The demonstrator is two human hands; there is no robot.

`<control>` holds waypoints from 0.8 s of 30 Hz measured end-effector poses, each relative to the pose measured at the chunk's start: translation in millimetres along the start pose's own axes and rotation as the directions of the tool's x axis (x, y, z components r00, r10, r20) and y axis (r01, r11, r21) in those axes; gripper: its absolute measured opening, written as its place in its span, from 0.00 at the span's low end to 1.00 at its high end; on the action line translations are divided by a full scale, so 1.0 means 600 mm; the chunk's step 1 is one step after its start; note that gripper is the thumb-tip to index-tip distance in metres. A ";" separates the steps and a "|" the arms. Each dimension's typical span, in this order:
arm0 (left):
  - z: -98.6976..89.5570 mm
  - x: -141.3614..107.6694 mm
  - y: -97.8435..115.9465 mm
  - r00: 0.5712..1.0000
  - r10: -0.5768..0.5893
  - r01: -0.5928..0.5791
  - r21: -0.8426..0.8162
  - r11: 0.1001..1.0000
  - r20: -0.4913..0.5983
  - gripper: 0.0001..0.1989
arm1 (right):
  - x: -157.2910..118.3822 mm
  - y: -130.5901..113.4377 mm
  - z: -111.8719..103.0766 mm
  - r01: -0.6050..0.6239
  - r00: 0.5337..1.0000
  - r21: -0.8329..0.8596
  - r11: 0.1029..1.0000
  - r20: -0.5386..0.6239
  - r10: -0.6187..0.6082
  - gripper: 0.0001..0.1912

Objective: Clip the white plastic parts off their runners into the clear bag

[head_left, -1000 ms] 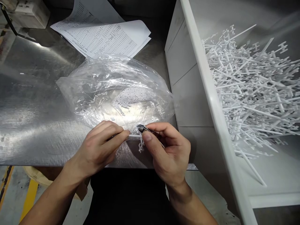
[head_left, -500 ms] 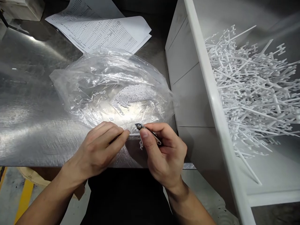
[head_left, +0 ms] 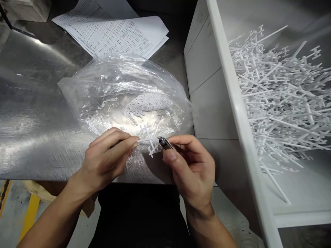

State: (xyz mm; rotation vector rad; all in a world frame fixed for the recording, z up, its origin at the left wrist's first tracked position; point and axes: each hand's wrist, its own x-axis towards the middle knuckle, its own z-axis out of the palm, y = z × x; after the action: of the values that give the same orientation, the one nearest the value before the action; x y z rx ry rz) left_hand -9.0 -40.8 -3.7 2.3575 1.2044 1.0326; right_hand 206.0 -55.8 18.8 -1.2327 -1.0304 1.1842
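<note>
My left hand [head_left: 108, 156] pinches a thin white plastic sprue [head_left: 148, 139] by its stem, with the branched cross-shaped end pointing right over the near edge of a clear plastic bag [head_left: 124, 96]. My right hand [head_left: 192, 168] grips a small metal clipper [head_left: 165, 143], whose jaws sit right beside the sprue's branched tip. The bag lies on the metal table [head_left: 33, 113] and holds a heap of tiny white cut pieces [head_left: 144, 103].
A large white bin [head_left: 227, 86] at the right holds several white plastic sprues [head_left: 281, 100] in a tangled pile. Printed paper sheets [head_left: 113, 32] lie at the back of the table. A small box [head_left: 26, 8] sits at the far left corner.
The sprue has been turned, so its branched end now shows flat above my fingers. My right hand with the clipper has drawn slightly right, off the sprue.
</note>
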 end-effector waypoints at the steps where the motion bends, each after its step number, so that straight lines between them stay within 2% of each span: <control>1: 0.000 0.001 0.001 1.000 -0.004 0.004 0.001 1.000 -0.013 0.12 | -0.002 -0.001 -0.002 -0.003 1.000 0.003 1.000 0.026 0.003 0.05; 8: 0.002 0.001 0.000 0.999 0.017 -0.017 0.013 1.000 -0.036 0.13 | -0.012 0.003 -0.009 -0.025 0.991 0.011 1.000 0.128 0.024 0.04; 24: 0.004 0.004 -0.002 0.998 0.050 -0.046 0.076 0.996 -0.046 0.09 | -0.012 0.005 -0.006 0.041 0.992 -0.045 0.998 0.124 -0.035 0.07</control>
State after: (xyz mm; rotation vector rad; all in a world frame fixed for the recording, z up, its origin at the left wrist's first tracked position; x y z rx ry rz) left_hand -7.0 -38.2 -4.5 2.4428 1.2290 1.0837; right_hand 208.2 -63.6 15.8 -1.1827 -1.1743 1.2250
